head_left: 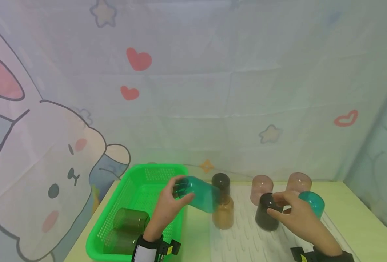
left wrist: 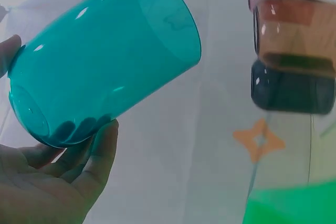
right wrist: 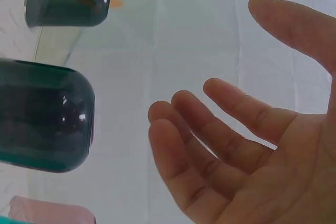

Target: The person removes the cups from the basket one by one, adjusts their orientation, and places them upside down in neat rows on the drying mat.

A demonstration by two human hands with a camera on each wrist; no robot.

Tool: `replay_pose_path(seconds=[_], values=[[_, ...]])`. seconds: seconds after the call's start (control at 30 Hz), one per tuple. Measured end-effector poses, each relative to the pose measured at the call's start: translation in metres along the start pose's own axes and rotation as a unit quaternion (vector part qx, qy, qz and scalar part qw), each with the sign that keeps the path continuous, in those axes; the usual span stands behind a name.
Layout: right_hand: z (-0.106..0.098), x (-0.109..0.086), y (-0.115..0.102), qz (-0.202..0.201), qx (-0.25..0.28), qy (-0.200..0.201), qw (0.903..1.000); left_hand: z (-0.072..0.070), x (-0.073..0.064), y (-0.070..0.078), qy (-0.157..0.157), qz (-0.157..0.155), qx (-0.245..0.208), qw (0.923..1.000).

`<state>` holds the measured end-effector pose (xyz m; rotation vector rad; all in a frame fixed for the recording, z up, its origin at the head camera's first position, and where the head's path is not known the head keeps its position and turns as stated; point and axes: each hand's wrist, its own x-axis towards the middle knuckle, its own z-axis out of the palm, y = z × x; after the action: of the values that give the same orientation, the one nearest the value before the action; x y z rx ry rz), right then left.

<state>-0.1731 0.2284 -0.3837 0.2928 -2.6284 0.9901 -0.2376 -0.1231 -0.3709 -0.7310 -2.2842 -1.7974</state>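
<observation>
My left hand grips a translucent teal cup near its base, between thumb and fingers. The cup is tilted, its mouth pointing right and a little down; the left wrist view shows the same teal cup with fingertips around its closed end. Just above and right of a dark grey cup, my right hand has its fingers apart and loosely bent. In the right wrist view a gap separates the right hand from the dark cup, and nothing lies in the palm.
A green basket at left holds two brownish cups on their sides. On a white ridged mat stand upside-down cups: amber, another dark one, two pink and a teal one. A printed cloth hangs behind.
</observation>
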Motion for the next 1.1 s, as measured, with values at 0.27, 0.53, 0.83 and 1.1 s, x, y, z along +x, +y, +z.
replay_pose_path(seconds=[0.27, 0.53, 0.83, 1.1], values=[[0.013, -0.006, -0.021, -0.024, 0.043, -0.013, 0.9987, 0.021, -0.004, -0.002, -0.023, -0.001, -0.044, 0.9987], [0.039, -0.008, -0.045, -0.15, 0.036, 0.028, 0.9876, 0.042, -0.01, 0.01, -0.058, 0.039, -0.014, 0.9974], [0.059, -0.007, -0.056, -0.153, 0.016, 0.007, 0.988, 0.057, -0.014, 0.019, -0.098, 0.049, 0.039, 0.9932], [0.066, -0.007, -0.057, -0.153, -0.001, -0.001, 0.9883, 0.064, -0.014, 0.017, -0.119, 0.047, 0.041, 0.9909]])
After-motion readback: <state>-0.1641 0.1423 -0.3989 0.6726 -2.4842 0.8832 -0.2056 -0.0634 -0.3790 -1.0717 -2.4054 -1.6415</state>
